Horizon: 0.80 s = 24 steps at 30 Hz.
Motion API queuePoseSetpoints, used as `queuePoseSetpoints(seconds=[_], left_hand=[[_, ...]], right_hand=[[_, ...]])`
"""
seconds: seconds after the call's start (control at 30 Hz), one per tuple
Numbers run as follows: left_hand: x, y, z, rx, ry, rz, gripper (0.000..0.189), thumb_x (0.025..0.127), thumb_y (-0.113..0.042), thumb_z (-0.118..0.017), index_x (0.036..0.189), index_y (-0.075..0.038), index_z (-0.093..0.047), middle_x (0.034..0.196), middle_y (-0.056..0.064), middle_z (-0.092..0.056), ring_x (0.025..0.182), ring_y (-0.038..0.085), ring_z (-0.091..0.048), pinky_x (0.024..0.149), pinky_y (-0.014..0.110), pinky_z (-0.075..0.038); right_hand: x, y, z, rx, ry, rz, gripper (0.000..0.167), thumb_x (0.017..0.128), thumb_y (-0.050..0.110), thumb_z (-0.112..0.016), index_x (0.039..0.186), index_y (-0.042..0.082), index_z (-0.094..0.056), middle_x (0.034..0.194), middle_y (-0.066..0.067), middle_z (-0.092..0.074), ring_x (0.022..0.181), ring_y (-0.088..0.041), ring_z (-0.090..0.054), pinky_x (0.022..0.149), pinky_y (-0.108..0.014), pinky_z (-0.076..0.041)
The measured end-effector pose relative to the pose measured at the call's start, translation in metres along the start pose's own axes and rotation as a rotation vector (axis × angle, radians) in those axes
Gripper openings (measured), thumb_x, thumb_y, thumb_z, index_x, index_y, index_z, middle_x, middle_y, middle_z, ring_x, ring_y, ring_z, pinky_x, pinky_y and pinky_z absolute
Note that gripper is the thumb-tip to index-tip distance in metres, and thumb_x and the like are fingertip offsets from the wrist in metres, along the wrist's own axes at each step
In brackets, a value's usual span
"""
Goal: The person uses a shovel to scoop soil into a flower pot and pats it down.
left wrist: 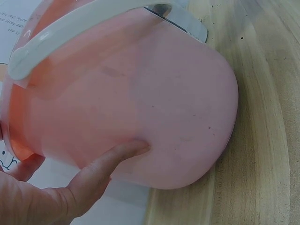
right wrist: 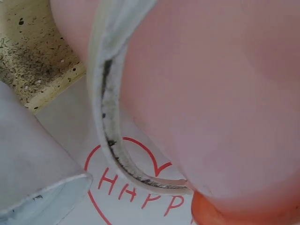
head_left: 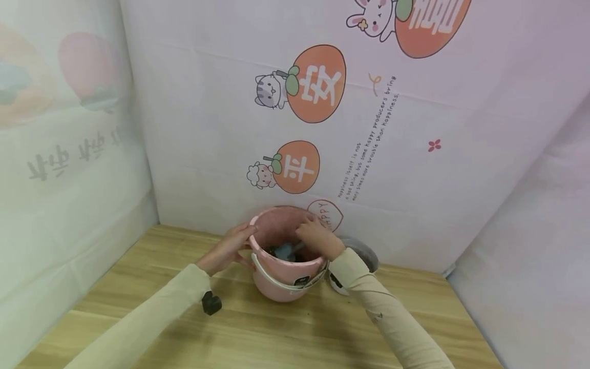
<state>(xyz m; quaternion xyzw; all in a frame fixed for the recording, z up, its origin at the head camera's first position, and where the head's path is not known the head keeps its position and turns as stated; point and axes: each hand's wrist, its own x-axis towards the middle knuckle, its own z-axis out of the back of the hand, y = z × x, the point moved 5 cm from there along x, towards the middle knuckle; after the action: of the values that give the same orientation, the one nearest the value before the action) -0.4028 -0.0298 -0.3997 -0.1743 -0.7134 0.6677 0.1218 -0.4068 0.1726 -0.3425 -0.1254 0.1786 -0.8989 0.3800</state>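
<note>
A pink bucket (head_left: 276,287) with a white handle (head_left: 276,281) stands on the wooden table against the back wall. My left hand (head_left: 232,248) grips its left rim; in the left wrist view the thumb (left wrist: 133,149) presses along the pink side. Over the right rim reaches my right hand (head_left: 318,237), its fingers curled inside the bucket's mouth around the handle end of a small light blue scoop-like tool (head_left: 285,252). Dark material lies around that tool at the bottom. The right wrist view shows the bucket's outer wall (right wrist: 211,108) and hides the right hand.
To the bucket's right, partly behind the right sleeve, is a whitish container (head_left: 364,251), whose rim shows in the right wrist view. Dark crumbs (right wrist: 35,70) are scattered on the table. A small black object (head_left: 212,303) shows beside the left sleeve. Printed white cloth walls (head_left: 221,128) enclose the table.
</note>
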Motion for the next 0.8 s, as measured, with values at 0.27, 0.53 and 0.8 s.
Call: queuePoseSetpoints(seconds=[0.27, 0.53, 0.8], left_hand=[[-0.0003, 0.0002, -0.0020, -0.012, 0.002, -0.003, 0.067, 0.111, -0.033, -0.045, 0.168, -0.011, -0.019, 0.169, 0.026, -0.022, 0.144, 0.053, -0.039, 0.070, 0.056, -0.068], [-0.0008, 0.0019, -0.0015, -0.012, -0.006, 0.017, 0.067, 0.110, -0.034, -0.047, 0.168, -0.012, -0.021, 0.169, 0.026, -0.023, 0.146, 0.054, -0.038, 0.071, 0.056, -0.069], [-0.0016, 0.0016, -0.0020, -0.006, -0.004, -0.016, 0.067, 0.110, -0.033, -0.047, 0.167, -0.008, -0.022, 0.169, 0.026, -0.021, 0.146, 0.055, -0.035, 0.072, 0.057, -0.068]], right_hand=[[-0.0070, 0.0015, -0.0011, 0.075, -0.006, -0.036, 0.021, 0.087, 0.028, -0.083, 0.094, 0.010, -0.076, 0.100, -0.005, -0.073, 0.104, -0.028, -0.064, 0.105, -0.054, -0.052], [-0.0086, 0.0023, 0.0012, 0.066, -0.037, 0.010, 0.020, 0.085, 0.025, -0.085, 0.092, 0.010, -0.075, 0.098, -0.004, -0.072, 0.103, -0.027, -0.065, 0.104, -0.052, -0.051], [-0.0078, -0.0019, -0.0021, 0.138, 0.000, -0.018, 0.019, 0.084, 0.023, -0.086, 0.090, 0.010, -0.075, 0.098, -0.005, -0.075, 0.110, -0.028, -0.065, 0.109, -0.052, -0.051]])
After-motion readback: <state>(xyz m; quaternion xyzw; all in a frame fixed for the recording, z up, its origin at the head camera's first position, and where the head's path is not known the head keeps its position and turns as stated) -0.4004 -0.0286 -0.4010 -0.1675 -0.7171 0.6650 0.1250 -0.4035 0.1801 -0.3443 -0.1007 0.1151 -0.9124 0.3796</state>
